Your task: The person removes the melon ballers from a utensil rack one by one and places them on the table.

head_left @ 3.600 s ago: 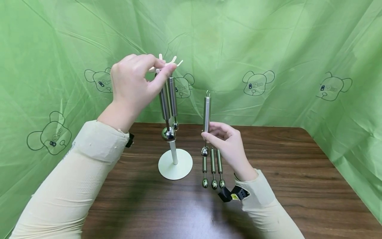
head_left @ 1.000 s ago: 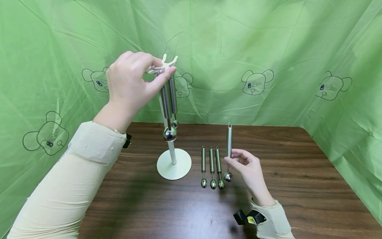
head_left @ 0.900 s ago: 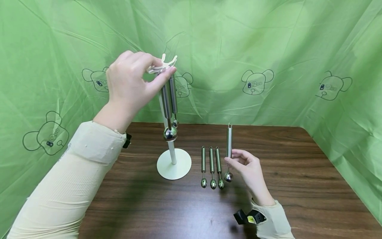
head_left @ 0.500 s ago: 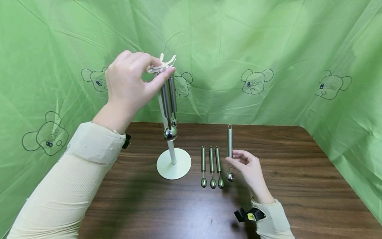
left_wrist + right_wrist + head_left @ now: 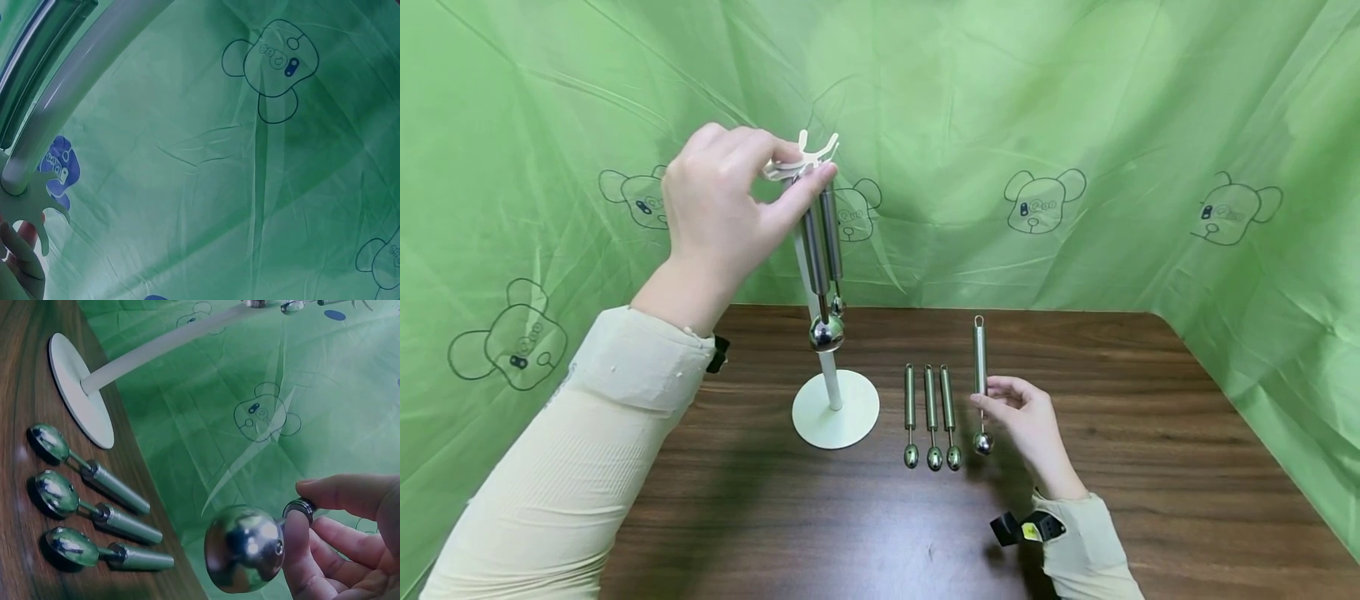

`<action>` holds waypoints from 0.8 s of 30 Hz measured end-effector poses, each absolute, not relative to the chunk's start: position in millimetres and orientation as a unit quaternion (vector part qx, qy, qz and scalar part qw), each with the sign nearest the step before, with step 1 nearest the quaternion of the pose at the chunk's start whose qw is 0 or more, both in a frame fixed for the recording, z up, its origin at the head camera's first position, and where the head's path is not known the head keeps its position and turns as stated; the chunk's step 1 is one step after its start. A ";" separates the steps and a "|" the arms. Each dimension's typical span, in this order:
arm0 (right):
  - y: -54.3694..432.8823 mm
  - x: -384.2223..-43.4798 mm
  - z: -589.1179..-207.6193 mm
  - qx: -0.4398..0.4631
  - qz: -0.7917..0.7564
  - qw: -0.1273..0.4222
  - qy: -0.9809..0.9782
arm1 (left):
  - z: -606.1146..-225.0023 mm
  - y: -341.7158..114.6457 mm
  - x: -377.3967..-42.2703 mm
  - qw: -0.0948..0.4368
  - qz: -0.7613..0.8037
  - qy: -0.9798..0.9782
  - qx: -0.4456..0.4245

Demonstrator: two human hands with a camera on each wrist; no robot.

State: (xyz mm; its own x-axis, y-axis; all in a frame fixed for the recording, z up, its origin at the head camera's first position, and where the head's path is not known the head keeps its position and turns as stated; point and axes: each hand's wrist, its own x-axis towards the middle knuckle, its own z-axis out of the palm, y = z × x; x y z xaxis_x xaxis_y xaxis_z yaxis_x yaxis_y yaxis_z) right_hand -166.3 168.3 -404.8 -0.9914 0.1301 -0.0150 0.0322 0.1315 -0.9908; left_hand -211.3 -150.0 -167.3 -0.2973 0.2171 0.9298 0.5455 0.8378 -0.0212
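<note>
- By the left grip (image 5: pixel 722 192), the pronged top of a white stand (image 5: pixel 816 425) is being pinched, some prongs being hidden by fingers.
- By the right grip (image 5: pixel 1024 422), a steel scoop (image 5: pixel 980 358) is being held upright, bowl down, right of three small scoops (image 5: pixel 931 407); in the right wrist view its handle is being mostly hidden.
- The small scoops are being supported by the bench (image 5: pixel 1135 400).
- Two hanging scoops (image 5: pixel 816 254) are being borne by the stand, their upper ends being obscured near the left thumb.
</note>
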 end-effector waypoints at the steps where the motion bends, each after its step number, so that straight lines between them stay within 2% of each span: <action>1: 168.9 -167.1 -405.1 -0.056 0.656 0.036 -0.752 | -167.3 -150.0 -211.5 0.542 -0.153 -0.791 -0.240; 24: 178.0 -180.4 -431.1 -0.068 0.624 -0.010 -0.778 | -166.8 -147.9 -211.5 0.541 -0.168 -0.789 -0.237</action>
State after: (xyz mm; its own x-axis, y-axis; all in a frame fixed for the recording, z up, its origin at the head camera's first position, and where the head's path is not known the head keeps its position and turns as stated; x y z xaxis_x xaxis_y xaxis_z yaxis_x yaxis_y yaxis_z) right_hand -180.4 178.0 -431.1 -0.9905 0.0933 -0.1011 0.1189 0.2109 -0.9703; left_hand -211.5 -147.9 -166.8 -0.3020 0.1912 0.9339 0.5558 0.8312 0.0096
